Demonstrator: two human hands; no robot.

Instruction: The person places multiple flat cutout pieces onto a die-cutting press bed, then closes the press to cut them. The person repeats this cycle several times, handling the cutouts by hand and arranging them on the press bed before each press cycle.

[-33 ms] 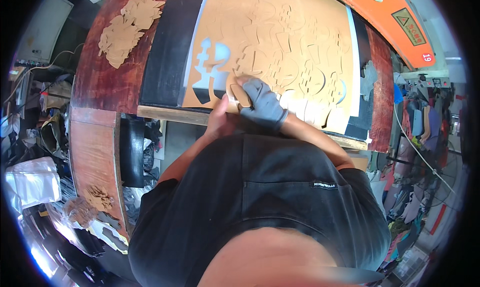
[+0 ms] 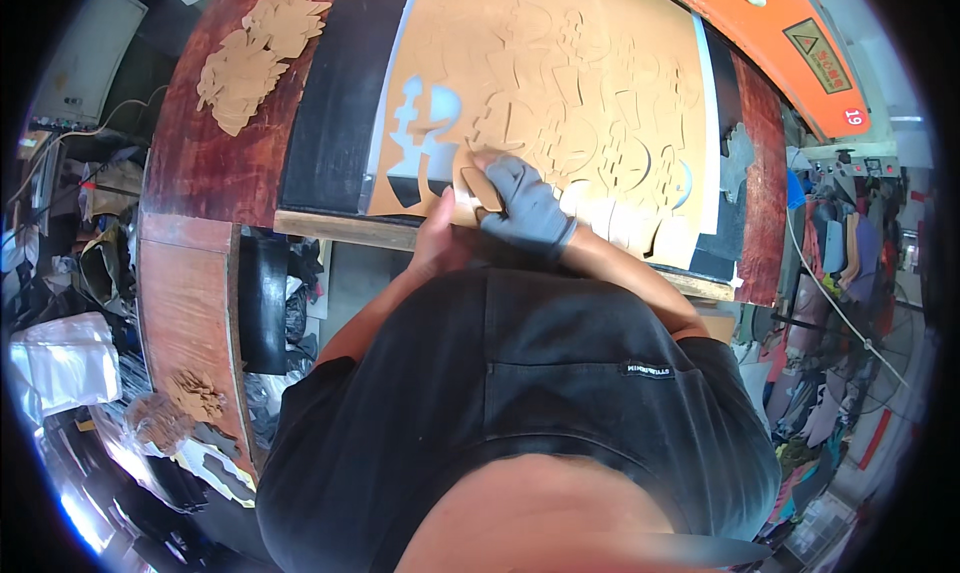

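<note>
A tan sheet (image 2: 470,63), die-cut with many curved shapes and slits, lies on the dark board (image 2: 325,103) of the bench. At its near left, openings show white and black underneath. My left hand (image 2: 437,235), bare, is closed at the sheet's near edge, its thumb up against a tan cut piece (image 2: 480,187). My right hand (image 2: 528,208), in a grey glove, grips the same piece from the right, with fingers at its far side and thumb at its near side. The fingers of my left hand are partly hidden below the edge.
A heap of tan cut pieces (image 2: 245,68) lies on the red-brown bench top at the left. Smaller tan scraps (image 2: 198,395) sit on a lower side table. An orange machine beam (image 2: 790,33) crosses the far right. Grey scraps (image 2: 738,163) lie right of the sheet.
A narrow tan strip beside my left thumb no longer covers the gap there, and black shows in its place. Both hands have hardly moved.
</note>
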